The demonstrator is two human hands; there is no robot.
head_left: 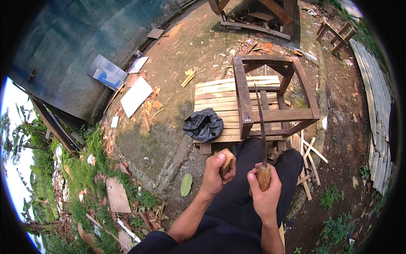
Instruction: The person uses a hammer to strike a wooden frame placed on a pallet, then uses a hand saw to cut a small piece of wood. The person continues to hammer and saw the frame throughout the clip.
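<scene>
My left hand [216,172] is closed around a small brown, wooden-looking block [227,163], its lower part hidden by the fingers. Gripped in my right hand [265,186] is a long knife by its rounded wooden handle [264,175]. The dark, narrow blade [261,127] points up and away from me, overlapping the wooden stool frame [279,115] in view. That frame, without a seat, stands on a low platform of pale slats [215,96] beyond my knees. A crumpled black plastic bag [203,125] lies on the platform's near left corner, ahead of my left hand.
Thin wooden strips [311,154] lie on the ground right of my knees. A white board [136,96] rests on the concrete at left, near a blue-green wall [80,46]. At far right are corrugated sheets [372,114]; a larger wooden frame [258,21] stands at the back.
</scene>
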